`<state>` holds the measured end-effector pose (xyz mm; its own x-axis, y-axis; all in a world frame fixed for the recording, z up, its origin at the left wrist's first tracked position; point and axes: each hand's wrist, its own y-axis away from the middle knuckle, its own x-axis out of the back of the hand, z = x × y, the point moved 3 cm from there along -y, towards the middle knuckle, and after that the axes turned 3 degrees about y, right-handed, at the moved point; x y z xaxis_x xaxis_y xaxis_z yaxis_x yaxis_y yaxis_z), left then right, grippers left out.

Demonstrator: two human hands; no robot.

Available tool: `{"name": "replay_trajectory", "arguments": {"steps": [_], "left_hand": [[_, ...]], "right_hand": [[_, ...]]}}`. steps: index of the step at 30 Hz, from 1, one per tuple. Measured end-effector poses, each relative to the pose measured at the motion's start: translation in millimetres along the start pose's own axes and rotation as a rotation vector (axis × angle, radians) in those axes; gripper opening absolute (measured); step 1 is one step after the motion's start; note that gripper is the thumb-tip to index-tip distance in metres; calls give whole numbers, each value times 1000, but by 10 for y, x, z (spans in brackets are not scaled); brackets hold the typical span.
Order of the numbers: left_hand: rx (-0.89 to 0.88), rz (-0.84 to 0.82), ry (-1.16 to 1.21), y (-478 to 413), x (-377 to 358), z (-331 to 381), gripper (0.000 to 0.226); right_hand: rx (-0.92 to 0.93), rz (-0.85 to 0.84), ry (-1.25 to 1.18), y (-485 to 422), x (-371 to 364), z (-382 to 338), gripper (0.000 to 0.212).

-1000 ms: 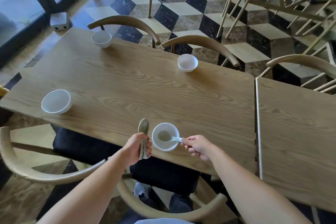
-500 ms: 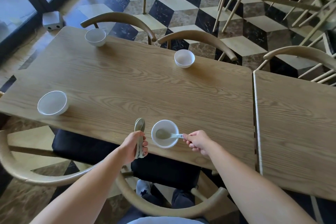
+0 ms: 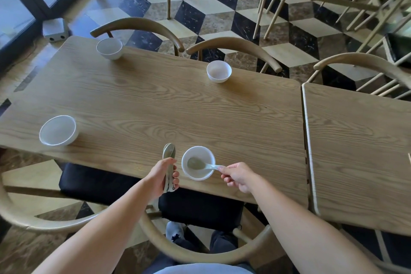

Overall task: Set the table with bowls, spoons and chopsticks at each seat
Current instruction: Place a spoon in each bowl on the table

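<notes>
Several white bowls stand on the wooden table [image 3: 155,100]: a near bowl [image 3: 201,175] in front of me, one at the near left [image 3: 58,130], one at the far left [image 3: 109,48] and one at the far middle [image 3: 219,71]. My right hand [image 3: 236,176] pinches the handle of a pale spoon [image 3: 200,164] whose scoop lies inside the near bowl. Just left of that bowl, my left hand [image 3: 163,177] grips a stack of spoons [image 3: 169,153] by their handles, scoops pointing away from me.
Curved wooden chairs stand at the far side [image 3: 138,25], [image 3: 233,45] and at the near side [image 3: 200,253]. A second table [image 3: 360,151] abuts on the right. A small grey box [image 3: 54,30] sits on the chequered floor at the far left.
The view has shifted slightly. My right hand still holds the spoon handle, with the scoop resting in the near bowl. My left hand keeps the spoon stack in place.
</notes>
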<state>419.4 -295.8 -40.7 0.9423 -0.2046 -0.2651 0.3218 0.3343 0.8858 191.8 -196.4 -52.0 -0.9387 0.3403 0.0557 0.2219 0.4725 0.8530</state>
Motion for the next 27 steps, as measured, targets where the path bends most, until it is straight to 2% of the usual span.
{"name": "replay_trajectory", "arguments": {"steps": [5, 10, 12, 13, 15, 18, 20, 23, 27], "left_hand": [[-26, -5, 10, 49, -57, 35, 17], [-84, -48, 55, 47, -227, 111, 17], [-93, -100, 48, 40, -342, 118, 16], [-100, -143, 40, 56, -419, 118, 15], [-135, -244, 39, 110, -614, 112, 14], [-204, -339, 68, 155, -913, 83, 14], [-215, -323, 114, 137, -1067, 51, 13], [-229, -261, 186, 86, -1236, 14, 9], [-261, -121, 237, -11, -1469, -33, 14]], "right_hand": [[-7, 107, -20, 74, 110, -8, 30], [69, 414, 35, 245, 324, -162, 27], [117, 472, 25, 339, 355, -249, 23], [141, 430, -10, 399, 329, -301, 22], [176, 234, -63, 543, 203, -391, 21], [191, 4, 52, 721, -29, -414, 30], [225, 13, 113, 784, -113, -384, 27], [304, 129, 168, 810, -65, -389, 23], [340, 118, 245, 740, 139, -424, 14]]}}
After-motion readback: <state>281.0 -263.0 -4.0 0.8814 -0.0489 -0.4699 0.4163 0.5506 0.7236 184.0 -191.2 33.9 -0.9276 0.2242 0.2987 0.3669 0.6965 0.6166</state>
